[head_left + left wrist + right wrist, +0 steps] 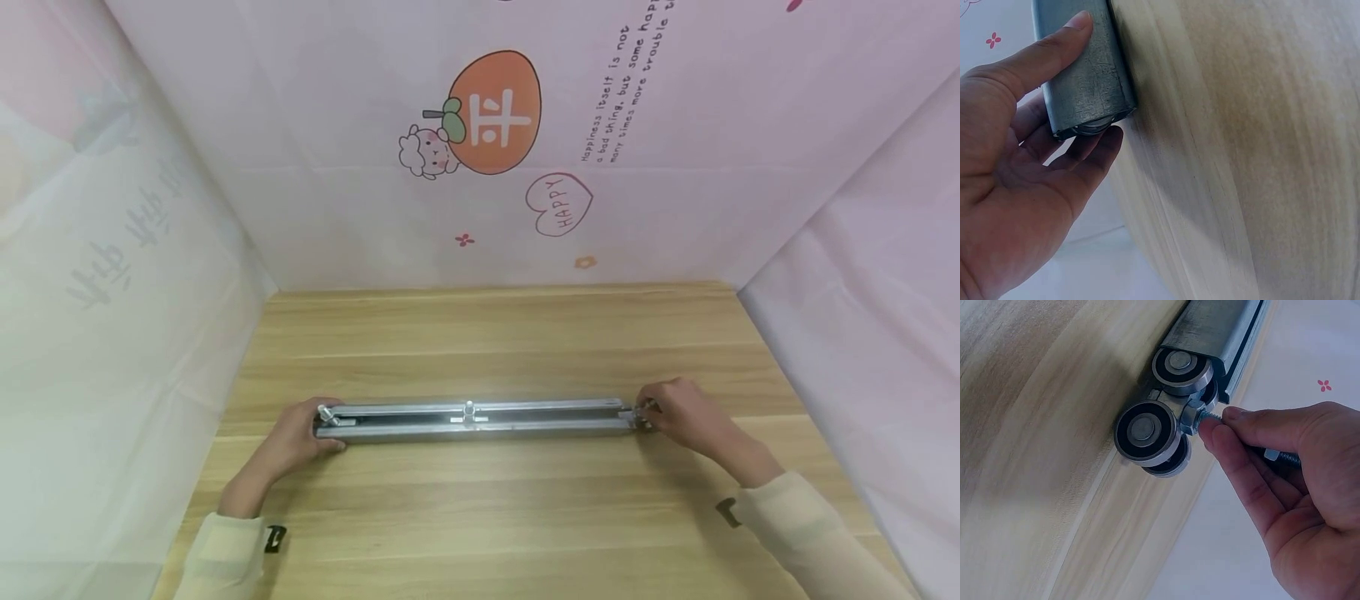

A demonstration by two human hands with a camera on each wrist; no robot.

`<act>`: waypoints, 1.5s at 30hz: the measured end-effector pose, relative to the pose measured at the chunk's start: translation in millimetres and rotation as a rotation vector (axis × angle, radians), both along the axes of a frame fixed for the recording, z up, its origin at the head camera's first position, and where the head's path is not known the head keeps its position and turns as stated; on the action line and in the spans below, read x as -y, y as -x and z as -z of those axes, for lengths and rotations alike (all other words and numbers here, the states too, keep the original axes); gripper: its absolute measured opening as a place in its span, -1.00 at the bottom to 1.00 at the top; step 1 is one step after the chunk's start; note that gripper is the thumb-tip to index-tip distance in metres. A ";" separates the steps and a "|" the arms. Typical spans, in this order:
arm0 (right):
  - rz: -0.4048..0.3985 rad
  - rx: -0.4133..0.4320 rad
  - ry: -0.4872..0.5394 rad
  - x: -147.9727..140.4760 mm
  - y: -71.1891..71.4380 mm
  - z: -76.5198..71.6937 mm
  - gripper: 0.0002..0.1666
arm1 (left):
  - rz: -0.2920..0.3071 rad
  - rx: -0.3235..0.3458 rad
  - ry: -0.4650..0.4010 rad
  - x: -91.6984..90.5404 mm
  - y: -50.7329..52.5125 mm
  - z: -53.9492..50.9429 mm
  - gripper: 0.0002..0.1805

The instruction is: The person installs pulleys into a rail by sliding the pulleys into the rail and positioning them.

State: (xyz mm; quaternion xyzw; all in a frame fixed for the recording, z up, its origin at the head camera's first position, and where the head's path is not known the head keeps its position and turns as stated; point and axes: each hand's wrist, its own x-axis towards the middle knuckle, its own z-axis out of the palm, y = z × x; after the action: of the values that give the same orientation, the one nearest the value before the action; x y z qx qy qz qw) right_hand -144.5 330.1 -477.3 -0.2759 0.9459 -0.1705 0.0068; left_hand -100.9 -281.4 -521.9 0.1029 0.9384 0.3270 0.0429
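Observation:
A long grey metal channel track (555,427) lies across the wooden table, its slot facing up. My left hand (296,437) grips its left end, the thumb along the near side and the fingers round the end and far side. At the right end, my right hand (686,417) pinches the threaded bolt of a roller trolley (1144,431) between thumb and fingers. Two of the trolley's wheels sit outside the track mouth; the others are at or partly inside it. Another trolley bolt (469,412) stands up mid-track, and a tilted bolt (327,415) pokes up near the left hand.
The wooden table (465,508) extends around the track. A printed pink-white cloth (337,183) hangs behind it, with pale cloth walls on the left (112,333) and right (862,275). Dark clips show beside both sleeves.

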 end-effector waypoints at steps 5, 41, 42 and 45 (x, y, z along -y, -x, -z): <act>0.000 -0.009 0.000 1.0 0.3 0.1 -0.82 | 0.003 0.002 -0.005 -0.1 -0.4 -1.5 -0.30; -0.025 0.059 0.007 30.6 4.7 -1.6 -0.88 | -0.012 0.021 -0.009 -1.5 -1.2 -0.9 -0.32; -0.023 0.063 0.007 31.2 4.8 -1.5 -0.88 | -0.012 0.023 -0.010 -1.5 -1.3 -1.0 -0.32; -0.031 0.068 0.010 32.3 4.8 -1.0 -0.88 | -0.013 0.025 -0.003 -2.2 -1.0 -1.4 -0.32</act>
State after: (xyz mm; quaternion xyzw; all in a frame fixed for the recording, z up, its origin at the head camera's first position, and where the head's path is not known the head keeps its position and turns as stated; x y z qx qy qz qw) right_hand -149.3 297.8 -476.3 -0.2845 0.9399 -0.1843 0.0400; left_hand -99.9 -279.1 -520.4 0.0928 0.9380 0.3299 0.0524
